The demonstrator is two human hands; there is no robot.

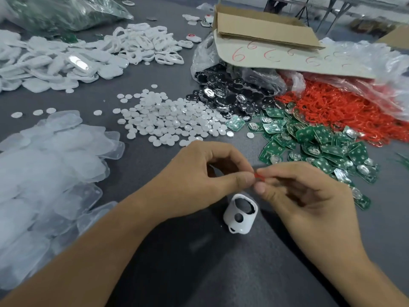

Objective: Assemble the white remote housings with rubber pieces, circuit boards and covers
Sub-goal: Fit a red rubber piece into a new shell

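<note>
L hand, R hand pinch red piece; cardboard marked red 6s.

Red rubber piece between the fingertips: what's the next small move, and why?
Probably lower the red rubber piece into the white housing lying on the table just below. The left hand and right hand both pinch the piece, and the housing's openings look empty.
</note>
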